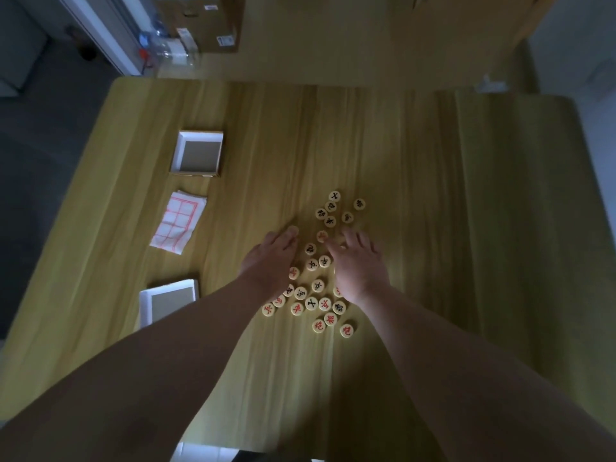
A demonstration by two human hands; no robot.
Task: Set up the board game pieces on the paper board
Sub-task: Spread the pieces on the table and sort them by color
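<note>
Several round cream game pieces (317, 285) with red or black characters lie scattered on the wooden table (433, 195), near its middle. My left hand (270, 261) rests flat on the table at the left edge of the pile, fingers together and pointing away from me. My right hand (358, 265) hovers over the pile with fingers spread, its fingertip touching a red-marked piece (322, 235). The paper board (178, 222), white with a red grid, lies folded on the table to the left, apart from both hands.
An open white box half (198, 153) sits at the back left. A second box half (168, 301) lies near my left forearm. Cardboard boxes (203, 25) and plastic bottles stand on the floor beyond the table's far edge.
</note>
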